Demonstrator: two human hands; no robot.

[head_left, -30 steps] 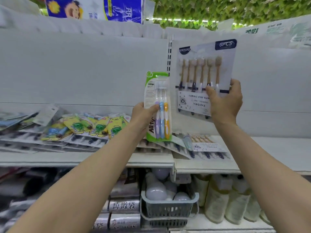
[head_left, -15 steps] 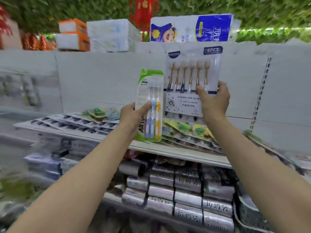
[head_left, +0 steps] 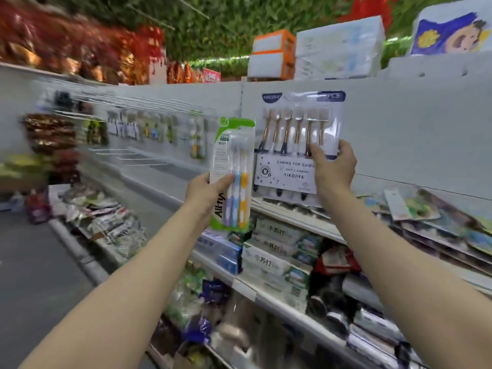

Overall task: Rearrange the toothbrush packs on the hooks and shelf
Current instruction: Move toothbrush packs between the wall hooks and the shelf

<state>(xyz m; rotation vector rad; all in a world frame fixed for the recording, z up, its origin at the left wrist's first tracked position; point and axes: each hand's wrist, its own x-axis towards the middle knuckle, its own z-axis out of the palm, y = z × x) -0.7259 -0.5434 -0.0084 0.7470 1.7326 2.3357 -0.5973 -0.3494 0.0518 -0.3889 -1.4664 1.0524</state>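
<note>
A person is standing in front of a shop rack and is holding both arms up toward the grey back panel [head_left: 399, 134]. The left hand [head_left: 205, 194] is gripping a green toothbrush pack [head_left: 231, 145] by its lower left edge, the thumb pressing on the front and the other fingers hidden behind the card. This pack is standing upright in the air, and three brushes, purple, blue and yellow, are showing in it.

Just to the right of it, the right hand [head_left: 335, 170] is holding a bigger clear six-brush pack [head_left: 288, 173] by its right edge. The thumb is lying on the front and the fingers are curling round the back. This pack is also upright, close in front of the panel and above the shelf [head_left: 298, 222]; whether it is touching the panel, I cannot tell. The two packs are nearly side by side, the green one a little lower.

On the shelf to the right, more flat packs [head_left: 415, 206] are lying in overlapping layers. Far to the left, thin wire hooks [head_left: 143, 157] are sticking out of the panel, and some hanging packs [head_left: 197, 137] are there, all blurred. Under the shelf, toothpaste boxes [head_left: 269, 262] are lying stacked.
</note>
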